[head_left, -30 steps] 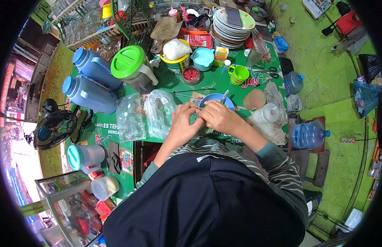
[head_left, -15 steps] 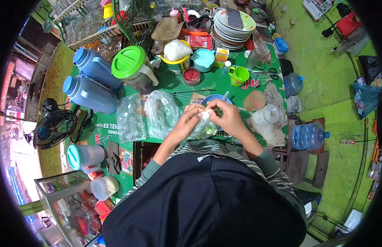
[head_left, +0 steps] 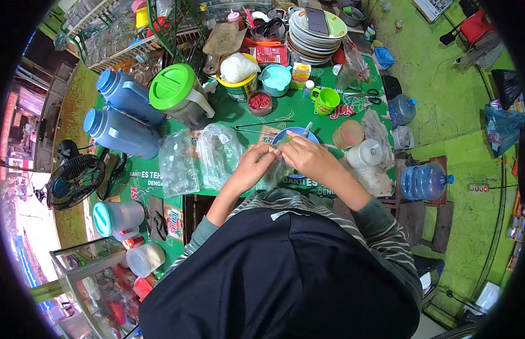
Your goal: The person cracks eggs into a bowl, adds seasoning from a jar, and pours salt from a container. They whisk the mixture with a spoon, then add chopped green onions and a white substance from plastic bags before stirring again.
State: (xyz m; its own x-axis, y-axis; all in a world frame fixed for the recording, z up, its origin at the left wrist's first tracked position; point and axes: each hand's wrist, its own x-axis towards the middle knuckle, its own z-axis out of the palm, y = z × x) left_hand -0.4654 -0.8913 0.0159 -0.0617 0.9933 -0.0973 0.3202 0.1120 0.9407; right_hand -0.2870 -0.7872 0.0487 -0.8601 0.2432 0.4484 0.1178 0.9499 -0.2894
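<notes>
My left hand [head_left: 254, 165] and my right hand [head_left: 305, 160] meet at the table's front edge. Both have their fingers closed on the top of a clear plastic bag [head_left: 276, 174] with something green in it. Behind the hands lies a blue plate [head_left: 312, 137] with a spoon handle sticking up from it, partly covered by my right hand. Left of my left hand is a crumpled clear bag [head_left: 220, 155], and a flat clear bag [head_left: 177, 169] lies beyond it. Metal tongs [head_left: 265, 124] rest behind the plate.
Blue flasks [head_left: 124, 133] and a green-lidded pitcher [head_left: 177, 93] stand at left. A plate stack [head_left: 316, 37], a yellow tub [head_left: 238, 87], a red-filled bowl [head_left: 259, 103] and a green cup [head_left: 325, 100] stand behind. White container [head_left: 365, 153] at right.
My right hand has turned over the top of the bag and reaches further left, hiding more of it. My left hand has shifted slightly left. The view has moved a little.
</notes>
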